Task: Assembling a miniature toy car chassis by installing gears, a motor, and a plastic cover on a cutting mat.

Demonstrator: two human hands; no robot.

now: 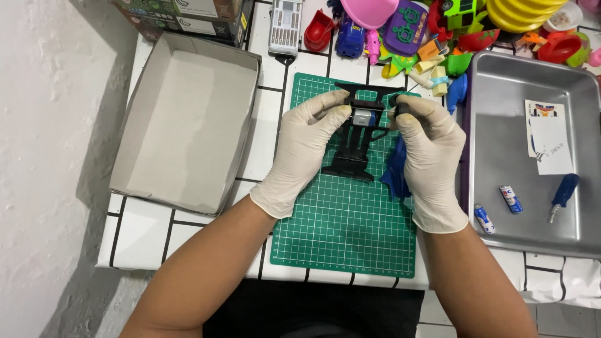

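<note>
We see the green mat [343,231] nearest us. On it, our left hand [300,153] pinches the black chassis [359,134]; our right hand [432,156] is closed around a screwdriver [400,107]. Toys [400,31] lie beyond.

Off my work: empty grey cardboard box lid [188,119] on the left of the white tiled counter [144,238]. Green cutting mat [344,231] at centre. Steel tray [532,156] on the right, with two small batteries [498,208], a blue-handled screwdriver [562,195] and a white card [548,144] in it. Pile of coloured plastic toys [407,31] along the far edge, including a red toy piece [318,30] and a yellow ribbed piece [519,12]. Grey screwdriver-bit case [285,25] beside them. Cartons [188,15] at top left.
</note>
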